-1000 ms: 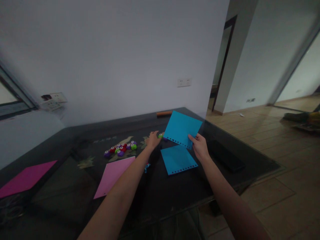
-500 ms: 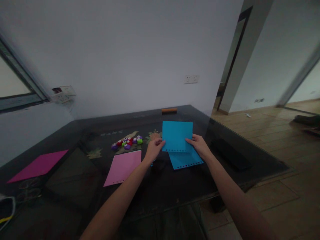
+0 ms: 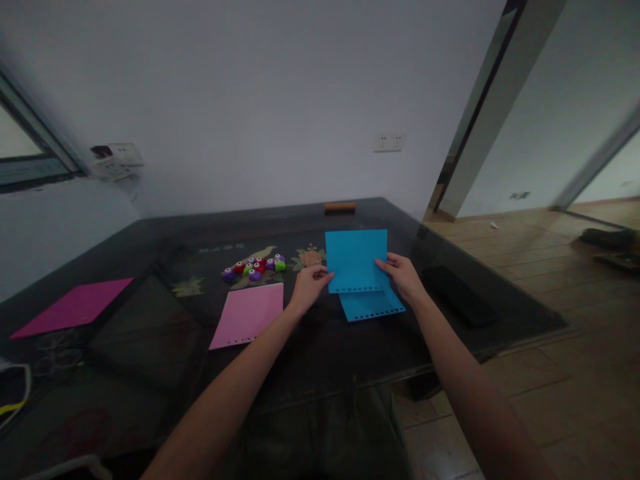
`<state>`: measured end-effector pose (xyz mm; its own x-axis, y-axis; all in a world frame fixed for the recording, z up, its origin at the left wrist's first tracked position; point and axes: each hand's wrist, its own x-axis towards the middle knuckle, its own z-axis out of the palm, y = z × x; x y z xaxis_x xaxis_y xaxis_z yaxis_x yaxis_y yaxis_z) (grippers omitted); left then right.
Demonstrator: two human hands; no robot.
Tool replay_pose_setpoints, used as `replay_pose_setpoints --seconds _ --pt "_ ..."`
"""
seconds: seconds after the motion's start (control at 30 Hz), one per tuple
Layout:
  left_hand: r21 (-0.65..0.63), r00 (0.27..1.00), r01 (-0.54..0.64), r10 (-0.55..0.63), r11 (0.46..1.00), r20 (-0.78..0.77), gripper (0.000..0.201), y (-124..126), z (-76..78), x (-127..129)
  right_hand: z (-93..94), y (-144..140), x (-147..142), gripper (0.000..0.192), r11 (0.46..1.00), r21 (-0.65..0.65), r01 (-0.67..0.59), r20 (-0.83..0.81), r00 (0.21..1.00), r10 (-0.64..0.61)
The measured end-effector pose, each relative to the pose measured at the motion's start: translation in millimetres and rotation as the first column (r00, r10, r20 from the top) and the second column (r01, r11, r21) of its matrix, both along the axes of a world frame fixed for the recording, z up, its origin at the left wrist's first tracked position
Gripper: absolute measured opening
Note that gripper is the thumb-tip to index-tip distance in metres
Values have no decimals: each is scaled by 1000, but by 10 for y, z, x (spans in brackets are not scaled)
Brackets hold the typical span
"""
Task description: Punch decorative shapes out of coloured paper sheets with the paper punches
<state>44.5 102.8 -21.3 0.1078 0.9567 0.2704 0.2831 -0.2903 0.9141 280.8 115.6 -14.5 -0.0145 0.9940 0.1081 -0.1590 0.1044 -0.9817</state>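
Observation:
Between my hands a blue sheet of paper (image 3: 356, 260) is held up, tilted toward me, with a row of punched holes along its lower edge. My left hand (image 3: 311, 283) pinches its left side near the bottom corner. On the right side, my right hand (image 3: 399, 270) grips the edge between thumb and fingers. Beneath it a second blue sheet (image 3: 367, 308) lies on the dark table, partly covered, its holes facing me. A pink sheet (image 3: 253, 312) with holes rests left of my left hand, its lower right part close to my forearm.
Several small red, green and purple toys with eyes (image 3: 254, 267) sit in a cluster behind the pink sheet. A magenta sheet (image 3: 75, 305) lies far left. To the right is a long black object (image 3: 457, 295); an orange-brown bar (image 3: 340, 207) lies at the table's back edge.
The whole view has shifted slightly, so the table appears higher. Both hands still hold the blue sheet, which now stands a little more upright over the lower one.

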Motion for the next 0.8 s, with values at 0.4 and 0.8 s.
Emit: replay_pose_setpoints --seconds 0.4,0.8 --pt "-46 999 25 -27 999 -46 33 -140 12 87 -6 53 220 29 987 -50 156 87 985 -151" --pt "103 908 6 38 995 -417 26 -125 -123 58 -95 88 249 18 967 -160 198 270 951 -150"
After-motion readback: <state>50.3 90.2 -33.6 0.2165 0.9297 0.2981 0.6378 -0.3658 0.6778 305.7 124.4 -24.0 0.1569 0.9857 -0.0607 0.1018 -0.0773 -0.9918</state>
